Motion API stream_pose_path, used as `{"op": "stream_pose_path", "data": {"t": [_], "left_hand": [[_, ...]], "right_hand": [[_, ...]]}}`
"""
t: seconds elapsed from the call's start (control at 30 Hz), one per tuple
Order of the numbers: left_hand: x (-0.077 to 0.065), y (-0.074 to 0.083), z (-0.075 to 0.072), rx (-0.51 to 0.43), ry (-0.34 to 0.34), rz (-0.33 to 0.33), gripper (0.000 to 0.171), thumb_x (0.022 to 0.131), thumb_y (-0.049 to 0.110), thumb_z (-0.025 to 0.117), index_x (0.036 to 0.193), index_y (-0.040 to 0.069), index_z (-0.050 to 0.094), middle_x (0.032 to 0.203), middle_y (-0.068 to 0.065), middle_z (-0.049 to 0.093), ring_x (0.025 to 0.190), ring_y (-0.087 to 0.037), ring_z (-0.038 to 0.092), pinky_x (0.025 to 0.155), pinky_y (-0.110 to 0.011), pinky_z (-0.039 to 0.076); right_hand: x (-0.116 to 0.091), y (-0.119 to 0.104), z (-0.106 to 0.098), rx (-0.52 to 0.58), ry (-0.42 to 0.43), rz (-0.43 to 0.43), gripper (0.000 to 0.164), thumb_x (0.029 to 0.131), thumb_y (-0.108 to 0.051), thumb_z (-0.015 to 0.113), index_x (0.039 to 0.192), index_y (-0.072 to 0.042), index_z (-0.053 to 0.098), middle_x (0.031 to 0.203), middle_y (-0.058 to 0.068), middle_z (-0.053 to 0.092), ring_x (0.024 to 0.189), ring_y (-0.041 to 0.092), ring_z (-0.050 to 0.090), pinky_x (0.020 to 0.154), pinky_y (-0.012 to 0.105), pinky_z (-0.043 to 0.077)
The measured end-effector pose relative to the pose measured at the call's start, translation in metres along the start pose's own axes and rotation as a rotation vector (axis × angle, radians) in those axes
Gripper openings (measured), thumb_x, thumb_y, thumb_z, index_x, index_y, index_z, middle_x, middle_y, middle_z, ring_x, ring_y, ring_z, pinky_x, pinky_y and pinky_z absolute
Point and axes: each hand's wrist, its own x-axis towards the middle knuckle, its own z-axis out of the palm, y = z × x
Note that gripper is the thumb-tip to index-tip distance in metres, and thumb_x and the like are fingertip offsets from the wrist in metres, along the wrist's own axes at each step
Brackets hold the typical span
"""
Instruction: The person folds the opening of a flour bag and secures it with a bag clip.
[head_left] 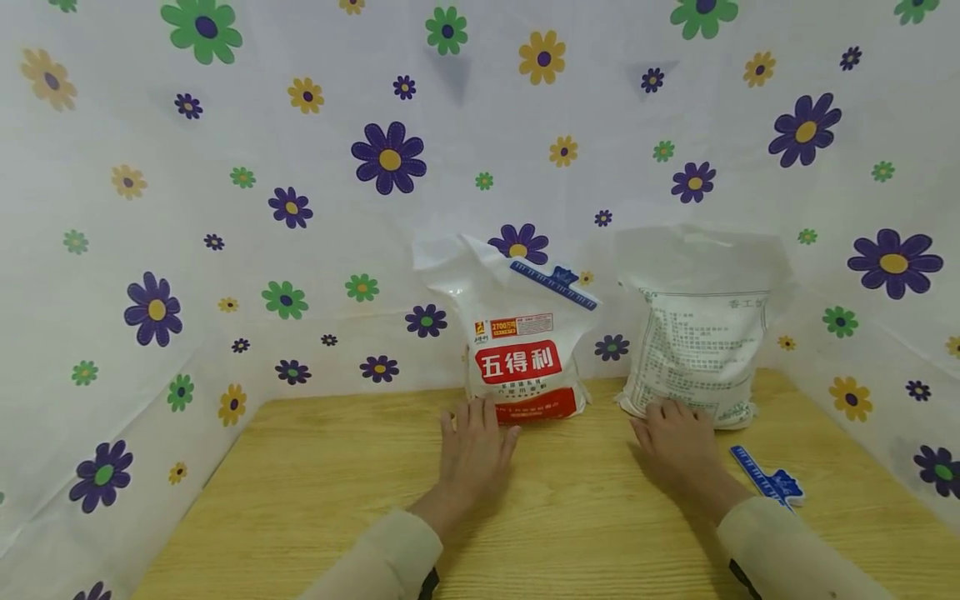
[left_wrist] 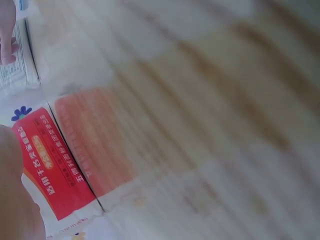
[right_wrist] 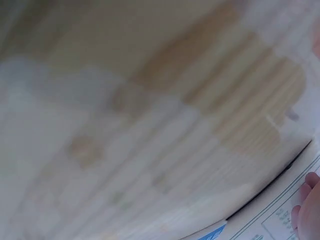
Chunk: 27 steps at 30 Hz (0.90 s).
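A white flour bag (head_left: 517,333) with red print stands at the back of the table. A blue sealing clip (head_left: 553,284) sits slantwise across its folded top corner. My left hand (head_left: 474,450) rests at the table in front of that bag, fingers extended toward its lower left edge. To the right stands a second white bag (head_left: 697,350) with dense green print and a loose, unclipped top. In front of its base lies my right hand (head_left: 678,437), fingers loosely bent, with nothing seen in its grasp. The right wrist view shows those fingertips (right_wrist: 302,200) over the printed bag.
A second blue clip (head_left: 768,479) lies on the wooden table (head_left: 322,483), right of my right hand. A white cloth (head_left: 322,250) patterned with flowers rises behind the bags and along both sides.
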Motion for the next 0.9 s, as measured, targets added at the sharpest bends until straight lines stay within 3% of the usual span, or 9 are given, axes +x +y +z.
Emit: {"op": "stream_pose_path", "data": {"t": [0.1, 0.2, 0.47, 0.57, 0.73, 0.9], "left_hand": [[-0.001, 0.004, 0.0, -0.004, -0.011, 0.029, 0.067, 0.092, 0.057, 0.04, 0.137, 0.007, 0.038, 0.135, -0.01, 0.044, 0.12, -0.029, 0.04, 0.097, -0.051, 0.028], [-0.001, 0.007, 0.0, -0.002, -0.016, 0.052, 0.068, 0.093, 0.058, 0.036, 0.137, 0.007, 0.037, 0.137, -0.011, 0.043, 0.122, -0.03, 0.038, 0.098, -0.052, 0.027], [0.003, 0.014, 0.005, 0.01, 0.057, 0.1, 0.063, 0.092, 0.054, 0.042, 0.131, 0.005, 0.042, 0.128, -0.011, 0.047, 0.113, -0.027, 0.041, 0.096, -0.049, 0.027], [0.005, 0.018, 0.006, 0.008, 0.089, 0.121, 0.06, 0.092, 0.053, 0.045, 0.128, 0.004, 0.044, 0.125, -0.012, 0.049, 0.113, -0.027, 0.042, 0.095, -0.049, 0.027], [0.008, 0.023, 0.005, 0.011, 0.099, 0.129, 0.059, 0.092, 0.053, 0.044, 0.126, 0.006, 0.044, 0.122, -0.011, 0.05, 0.113, -0.027, 0.041, 0.095, -0.048, 0.027], [0.011, 0.028, 0.004, 0.024, 0.093, 0.126, 0.058, 0.092, 0.054, 0.043, 0.126, 0.007, 0.045, 0.124, -0.011, 0.049, 0.114, -0.027, 0.041, 0.095, -0.049, 0.029]], "right_hand": [[-0.002, 0.007, 0.002, 0.06, 0.0, 0.014, 0.034, 0.099, -0.039, 0.037, 0.09, -0.009, 0.049, 0.097, 0.012, 0.058, 0.096, 0.033, 0.053, 0.075, 0.05, 0.038], [-0.001, 0.013, 0.001, 0.107, 0.061, 0.014, 0.032, 0.098, -0.035, 0.039, 0.094, -0.006, 0.053, 0.1, 0.015, 0.06, 0.098, 0.036, 0.054, 0.079, 0.053, 0.039], [0.01, 0.026, -0.005, 0.049, 0.459, -0.147, 0.019, 0.086, -0.023, 0.058, 0.081, -0.004, 0.058, 0.074, 0.013, 0.062, 0.069, 0.032, 0.058, 0.058, 0.042, 0.042], [0.018, 0.03, -0.011, 0.028, 0.559, -0.183, 0.018, 0.082, -0.02, 0.06, 0.081, -0.002, 0.061, 0.073, 0.014, 0.064, 0.068, 0.032, 0.059, 0.057, 0.043, 0.043], [0.032, 0.038, -0.025, 0.019, 0.623, -0.152, 0.021, 0.082, -0.021, 0.058, 0.082, -0.001, 0.062, 0.073, 0.015, 0.065, 0.067, 0.033, 0.055, 0.062, 0.045, 0.037], [0.045, 0.049, -0.035, -0.004, 0.613, -0.058, 0.037, 0.082, -0.035, 0.058, 0.085, 0.002, 0.058, 0.077, 0.019, 0.058, 0.071, 0.036, 0.047, 0.063, 0.048, 0.03]]}}
